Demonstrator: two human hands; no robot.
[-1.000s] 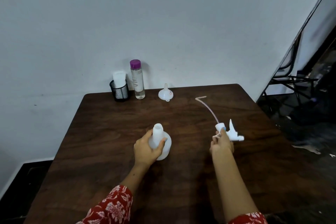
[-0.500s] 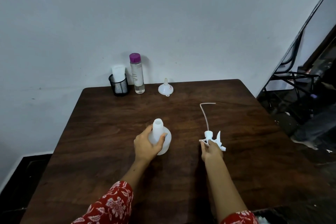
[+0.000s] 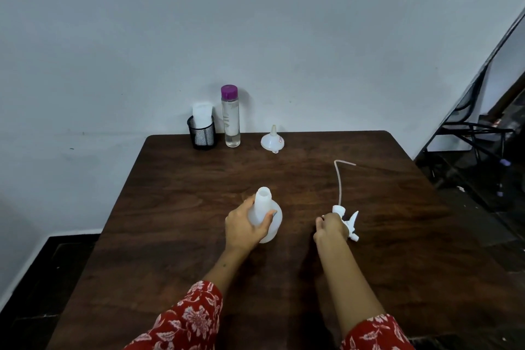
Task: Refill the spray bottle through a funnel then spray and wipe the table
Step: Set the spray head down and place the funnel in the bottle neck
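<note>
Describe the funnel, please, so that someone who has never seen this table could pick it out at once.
Look along the far edge of the dark wooden table, by the wall. Three things stand there: a black mesh cup, a clear bottle with a purple cap, and, rightmost and a little apart, the funnel. It is the small white cone resting mouth-down with its narrow spout pointing up.

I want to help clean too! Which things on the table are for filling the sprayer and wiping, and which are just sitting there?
For the job:
spray bottle, held by the left hand
spray head with its tube, held by the right hand
funnel
bottle with the purple cap, likely the refill
white roll, perhaps for wiping

Just there:
black mesh cup
chair beside the table
</note>
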